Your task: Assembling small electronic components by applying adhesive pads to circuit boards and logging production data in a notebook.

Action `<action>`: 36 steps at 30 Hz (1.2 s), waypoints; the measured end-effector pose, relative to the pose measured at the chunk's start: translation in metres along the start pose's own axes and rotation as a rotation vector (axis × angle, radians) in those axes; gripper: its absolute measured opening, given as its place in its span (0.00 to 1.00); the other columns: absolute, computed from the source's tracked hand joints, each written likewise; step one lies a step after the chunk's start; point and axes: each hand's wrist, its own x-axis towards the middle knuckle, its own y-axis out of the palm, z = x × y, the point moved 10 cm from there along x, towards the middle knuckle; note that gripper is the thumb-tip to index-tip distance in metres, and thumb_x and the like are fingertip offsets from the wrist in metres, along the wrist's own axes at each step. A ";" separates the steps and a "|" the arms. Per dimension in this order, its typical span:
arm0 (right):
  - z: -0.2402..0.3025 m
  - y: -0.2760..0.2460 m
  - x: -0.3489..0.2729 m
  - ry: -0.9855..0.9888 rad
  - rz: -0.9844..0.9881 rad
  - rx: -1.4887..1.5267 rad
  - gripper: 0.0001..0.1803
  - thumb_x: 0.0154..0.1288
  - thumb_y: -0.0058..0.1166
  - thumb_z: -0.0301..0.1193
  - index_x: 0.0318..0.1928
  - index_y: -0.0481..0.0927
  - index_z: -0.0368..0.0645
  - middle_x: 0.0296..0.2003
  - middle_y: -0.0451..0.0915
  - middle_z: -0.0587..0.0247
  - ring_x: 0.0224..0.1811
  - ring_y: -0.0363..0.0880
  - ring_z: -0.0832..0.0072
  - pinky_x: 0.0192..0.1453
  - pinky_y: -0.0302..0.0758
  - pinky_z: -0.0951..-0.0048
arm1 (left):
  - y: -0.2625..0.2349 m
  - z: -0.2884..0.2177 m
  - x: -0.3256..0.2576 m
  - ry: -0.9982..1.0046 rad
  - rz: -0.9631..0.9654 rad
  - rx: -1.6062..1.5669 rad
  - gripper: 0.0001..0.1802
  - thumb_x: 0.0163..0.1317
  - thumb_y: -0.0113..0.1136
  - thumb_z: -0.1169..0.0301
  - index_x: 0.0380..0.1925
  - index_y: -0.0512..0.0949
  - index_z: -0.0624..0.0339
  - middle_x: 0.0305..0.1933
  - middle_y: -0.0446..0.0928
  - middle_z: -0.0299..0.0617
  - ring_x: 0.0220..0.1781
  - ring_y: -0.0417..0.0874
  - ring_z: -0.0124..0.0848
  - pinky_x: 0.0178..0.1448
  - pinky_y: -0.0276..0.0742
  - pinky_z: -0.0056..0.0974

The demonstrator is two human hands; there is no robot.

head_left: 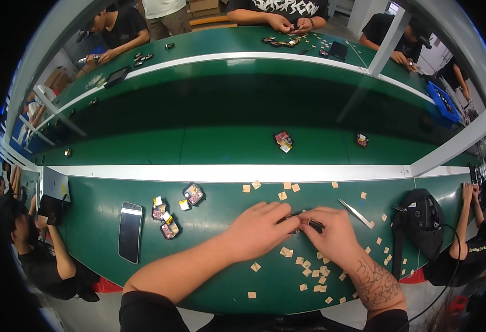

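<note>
My left hand [262,229] and my right hand [334,229] meet over the green bench. Their fingers are closed around a small dark device [315,224], most of which they hide, so its exact kind does not show. Right of my right hand lies a pair of silver tweezers [356,213]. Small tan square pieces [307,272] are scattered around and below my hands. Left of my left hand sit small black-cased electronic units with exposed innards [169,228], one of them, a round-topped unit [194,193], a little apart.
A smartphone [130,232] lies at the left, and a black bag [424,221] with a strap is at the right. Beyond a white rail [226,173] runs a green belt [226,146] carrying a few units [283,141]. People work at the far bench and on both sides.
</note>
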 end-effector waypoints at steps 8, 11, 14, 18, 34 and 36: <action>-0.011 -0.016 0.002 -0.109 -0.130 -0.050 0.10 0.66 0.67 0.21 0.48 0.88 0.40 0.38 0.86 0.59 0.36 0.90 0.61 0.40 0.85 0.65 | 0.000 -0.002 0.000 0.010 0.003 0.036 0.14 0.65 0.74 0.67 0.50 0.86 0.47 0.46 0.75 0.38 0.48 0.83 0.39 0.52 0.81 0.46; -0.012 -0.018 0.005 -0.127 -0.116 -0.088 0.11 0.66 0.68 0.21 0.48 0.87 0.41 0.38 0.85 0.59 0.35 0.90 0.62 0.40 0.85 0.65 | 0.001 -0.005 0.002 0.005 0.031 0.071 0.13 0.64 0.73 0.68 0.48 0.86 0.49 0.46 0.74 0.39 0.49 0.82 0.40 0.52 0.81 0.45; -0.006 -0.013 0.004 -0.170 -0.090 -0.065 0.11 0.66 0.67 0.22 0.49 0.86 0.42 0.38 0.85 0.60 0.35 0.89 0.61 0.39 0.85 0.63 | 0.000 -0.004 0.004 -0.037 0.065 0.043 0.11 0.64 0.71 0.68 0.47 0.85 0.50 0.46 0.74 0.40 0.50 0.81 0.40 0.53 0.81 0.45; -0.010 -0.007 0.003 -0.161 -0.032 -0.110 0.12 0.68 0.66 0.25 0.51 0.86 0.43 0.39 0.83 0.60 0.34 0.88 0.58 0.39 0.85 0.61 | 0.000 0.000 0.006 -0.058 0.056 -0.017 0.12 0.63 0.72 0.70 0.47 0.85 0.51 0.47 0.75 0.39 0.51 0.82 0.40 0.54 0.81 0.46; -0.005 -0.017 -0.005 -0.272 -0.159 -0.066 0.05 0.81 0.55 0.31 0.49 0.81 0.46 0.37 0.81 0.58 0.36 0.85 0.52 0.41 0.83 0.54 | -0.034 0.127 0.093 -0.410 -0.199 0.226 0.31 0.61 0.75 0.70 0.66 0.78 0.51 0.56 0.79 0.48 0.63 0.79 0.51 0.67 0.74 0.56; -0.007 -0.018 -0.005 -0.253 -0.180 -0.092 0.05 0.81 0.54 0.32 0.49 0.81 0.48 0.36 0.80 0.59 0.34 0.85 0.53 0.39 0.83 0.53 | -0.025 0.121 0.110 -0.383 -0.100 0.264 0.39 0.61 0.76 0.66 0.74 0.73 0.48 0.64 0.78 0.48 0.69 0.76 0.51 0.73 0.70 0.58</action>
